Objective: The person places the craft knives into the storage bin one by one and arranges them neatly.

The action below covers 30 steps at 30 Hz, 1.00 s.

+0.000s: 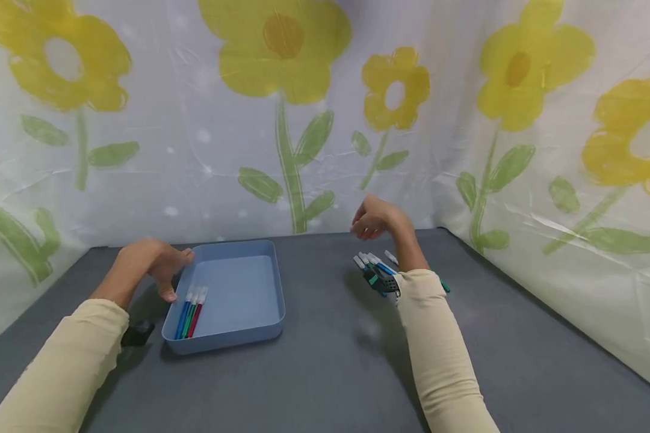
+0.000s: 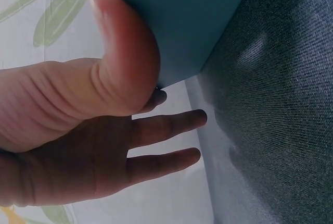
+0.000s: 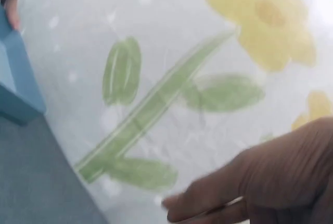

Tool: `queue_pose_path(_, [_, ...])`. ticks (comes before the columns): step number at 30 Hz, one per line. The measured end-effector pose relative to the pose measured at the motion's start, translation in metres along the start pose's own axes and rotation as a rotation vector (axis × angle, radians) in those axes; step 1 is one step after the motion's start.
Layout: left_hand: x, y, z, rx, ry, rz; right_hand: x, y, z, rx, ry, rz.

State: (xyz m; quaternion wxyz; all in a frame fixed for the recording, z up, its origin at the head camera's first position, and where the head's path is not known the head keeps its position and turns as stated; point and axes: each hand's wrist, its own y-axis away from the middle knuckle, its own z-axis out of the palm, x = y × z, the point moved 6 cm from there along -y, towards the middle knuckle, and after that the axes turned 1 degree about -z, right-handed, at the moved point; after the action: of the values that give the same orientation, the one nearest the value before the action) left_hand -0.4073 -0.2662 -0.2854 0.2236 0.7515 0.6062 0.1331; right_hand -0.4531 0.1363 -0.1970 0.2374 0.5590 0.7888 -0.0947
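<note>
My left hand [image 1: 159,261] rests at the left rim of a blue tray [image 1: 241,340]. Its thumb [image 2: 130,52] lies against the tray's edge, while the other fingers extend past the corner. Inside the tray's left side, a blue marker [image 1: 182,319], a green marker [image 1: 189,320] and a red marker [image 1: 195,319] lie side by side, white caps pointing away. On the right, my right hand [image 1: 376,218] hangs in the air beyond several white-capped markers [image 1: 376,263], with fingers drooping and nothing seen between them. The right forearm and wrist hide part of those markers.
A dark grey tabletop [image 1: 325,373] spreads under everything, with its back edge against a white flower-print curtain [image 1: 179,180]. One green marker [image 1: 444,284] shows right of the right sleeve. Black bands sit on both wrists.
</note>
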Motion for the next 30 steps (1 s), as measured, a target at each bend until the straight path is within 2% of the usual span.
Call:
queue_pose_path(4, [0.001, -0.004, -0.002, 0.015, 0.009, -0.012, 0.023, -0.005, 0.002, -0.038, 0.039, 0.118])
queue_pose_path(9, [0.003, -0.006, 0.001, -0.004, 0.002, -0.017, 0.039, -0.012, 0.016, -0.101, 0.122, 0.229])
queue_pose_path(15, [0.006, -0.006, 0.002, -0.009, 0.01, -0.023, 0.055, -0.019, 0.033, -0.26, 0.276, 0.352])
queue_pose_path(19, [0.011, -0.007, -0.001, 0.012, -0.043, -0.014, 0.06, -0.023, 0.037, -0.347, 0.384, 0.393])
queue_pose_path(22, [0.015, -0.009, -0.003, 0.012, -0.067, -0.007, 0.059, -0.024, 0.038, -0.343, 0.394, 0.409])
queue_pose_path(26, [0.014, -0.008, -0.002, -0.013, -0.042, -0.03, 0.061, -0.031, 0.043, -0.309, 0.374, 0.401])
queue_pose_path(30, [0.01, -0.007, 0.001, -0.026, -0.014, -0.056, 0.062, -0.038, 0.053, -0.311, 0.361, 0.405])
